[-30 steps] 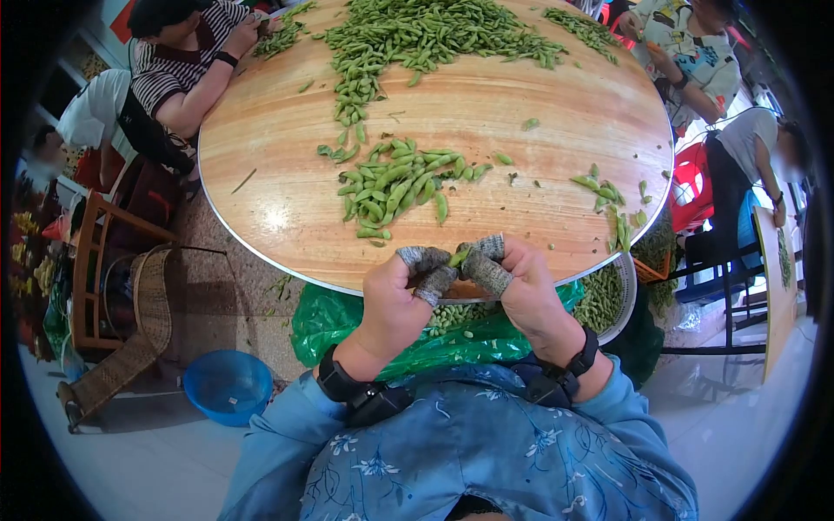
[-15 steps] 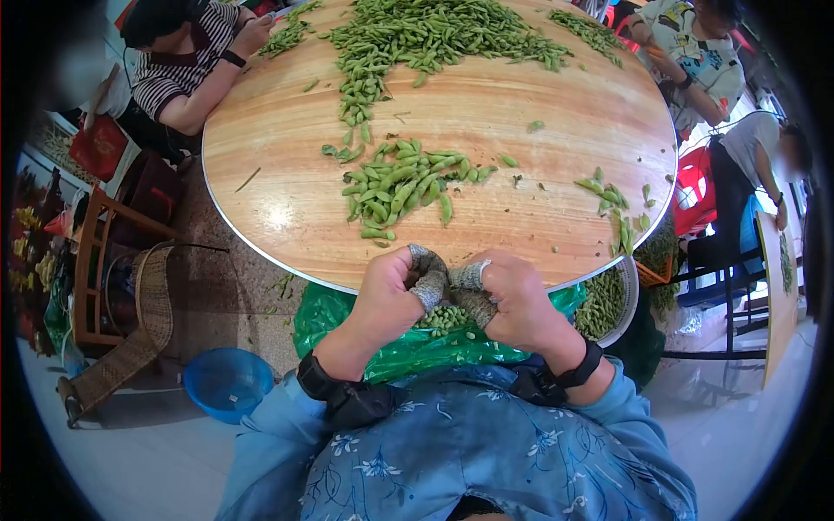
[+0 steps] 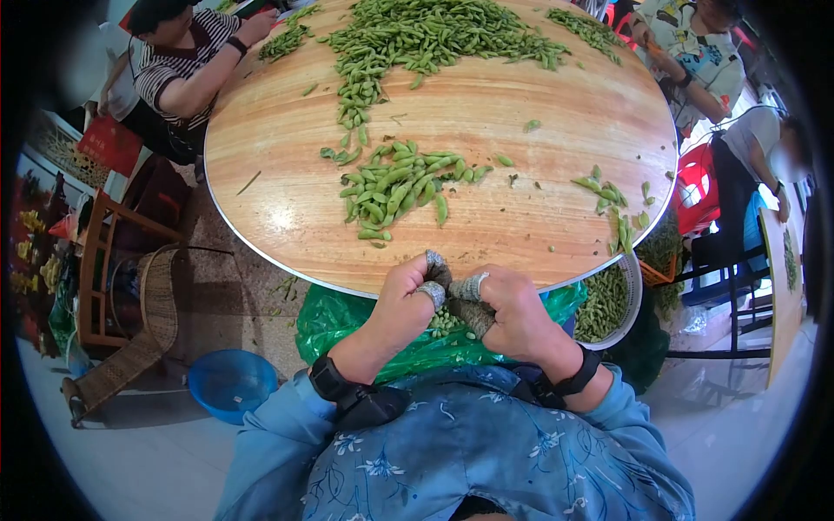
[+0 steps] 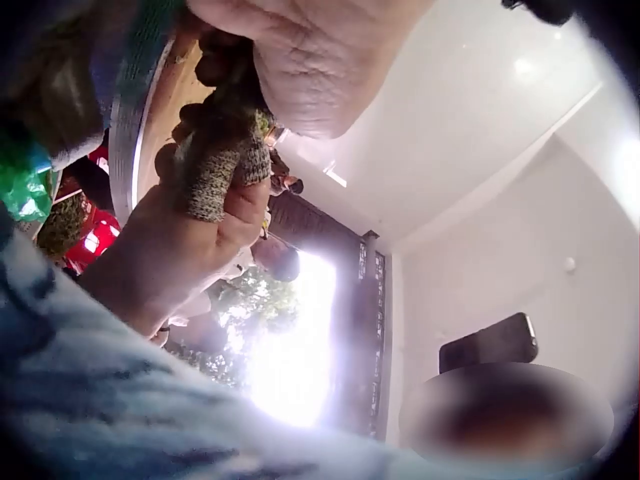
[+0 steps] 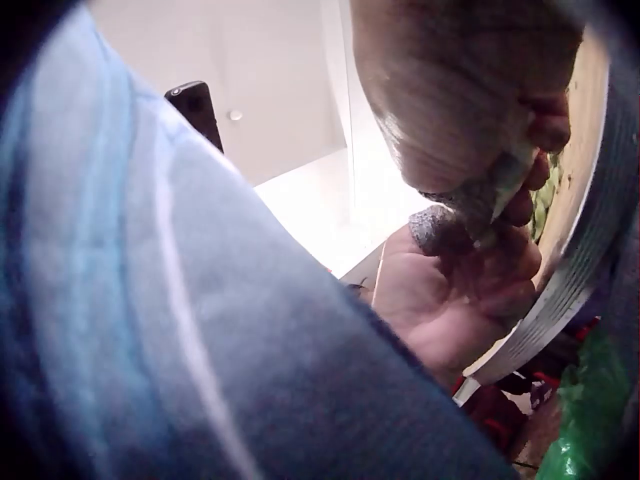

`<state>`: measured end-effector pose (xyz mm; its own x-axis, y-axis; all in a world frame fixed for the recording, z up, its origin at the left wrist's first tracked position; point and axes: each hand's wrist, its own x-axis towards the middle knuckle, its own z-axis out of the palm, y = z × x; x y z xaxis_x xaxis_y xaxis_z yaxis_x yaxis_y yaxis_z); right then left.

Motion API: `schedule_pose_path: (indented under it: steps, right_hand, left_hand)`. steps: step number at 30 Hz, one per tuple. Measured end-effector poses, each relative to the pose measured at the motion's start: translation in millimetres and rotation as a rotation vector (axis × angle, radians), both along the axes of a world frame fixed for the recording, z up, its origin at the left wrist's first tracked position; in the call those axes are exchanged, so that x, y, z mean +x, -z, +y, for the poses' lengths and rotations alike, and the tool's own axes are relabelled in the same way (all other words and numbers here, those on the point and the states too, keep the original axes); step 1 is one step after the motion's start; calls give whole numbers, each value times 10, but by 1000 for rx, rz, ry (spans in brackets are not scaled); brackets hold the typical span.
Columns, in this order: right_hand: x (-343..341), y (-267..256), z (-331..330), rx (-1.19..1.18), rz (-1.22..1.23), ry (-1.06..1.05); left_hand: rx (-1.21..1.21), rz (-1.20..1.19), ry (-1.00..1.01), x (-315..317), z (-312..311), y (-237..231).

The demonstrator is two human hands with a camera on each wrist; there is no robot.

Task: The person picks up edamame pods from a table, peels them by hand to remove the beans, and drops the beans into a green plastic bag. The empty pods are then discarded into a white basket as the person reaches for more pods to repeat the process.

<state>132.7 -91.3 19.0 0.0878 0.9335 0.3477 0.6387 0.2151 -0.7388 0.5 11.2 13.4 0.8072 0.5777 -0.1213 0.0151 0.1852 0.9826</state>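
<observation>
My left hand [image 3: 391, 313] and right hand [image 3: 521, 314] meet over the table's near edge, thumbs and index fingers in grey knitted finger sleeves [image 3: 470, 287]. Between the fingertips a pale green soybean pod [image 5: 511, 183] shows in the right wrist view; both hands pinch it. From the head view the pod is hidden behind the fingers. Shelled green beans [image 3: 446, 323] lie just below the hands, in front of a green plastic bag [image 3: 330, 334]. A small heap of whole pods [image 3: 400, 187] rests on the wooden table [image 3: 287, 156] ahead.
A large pile of pods [image 3: 434, 39] covers the far side, with a few pods [image 3: 605, 193] at right. A white basket of pods [image 3: 627, 295] stands below the right edge. A blue basin [image 3: 232, 382] and wicker chair [image 3: 156, 304] are at left. Other people sit around the table.
A green pod seen between the fingertips a second ago is now out of sight in the head view. Both hands have come slightly lower and the right hand has rolled inward.
</observation>
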Motion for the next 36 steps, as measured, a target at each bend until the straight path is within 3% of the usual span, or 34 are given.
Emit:
schedule_pose_path:
  steps: [4,7,9,10,12,15,16,20,26,28,29,31,32,34,36]
  right_hand:
    - [-8,-42,-2,37,118,38]
    - [301,-212,-234,-96,13,88]
    - [634,-376,-520,-263,-103,154]
    - [766,-363,-675,-283,-45,265]
    - [943,-427,-886,-400,-48,493]
    - [1121,-292,-1095,-425,-92,569]
    - [1088,-290,-1085,-357,24,578]
    - [912,-198,-919,-177,201,608]
    - [528,-173,-393,-163,411,351]
    - [411,-153,-228,-169,457,289]
    - [360,-120,-150,-151,562,233]
    - [270,-121,-41,-135,665,175]
    - [227,-145,-1,-141,744,130]
    - [202,-191,21,-154,824,87]
    - [198,-231,18,-255,900,56]
  left_hand:
    - [47,25,17,-29,-10,-17]
    - [241,164,131,-76,-44,-192]
    - [654,259,246,-105,-17,-276]
    - [652,258,250,-98,43,-261]
    - [1155,191,82,-15,221,-218]
    - [1317,223,-29,218,462,-212]
    - [1429,238,-80,286,530,-191]
    - [1506,362,44,422,662,-111]
    - [1552,400,-35,368,610,-6]
    - [915,177,-58,313,540,17]
    - [915,177,-57,284,484,-34]
    - [-30,108,-10,231,330,-279]
    - [-33,108,-12,192,291,-296]
    - [-286,51,53,130,226,-304]
    - [-326,52,73,99,209,-299]
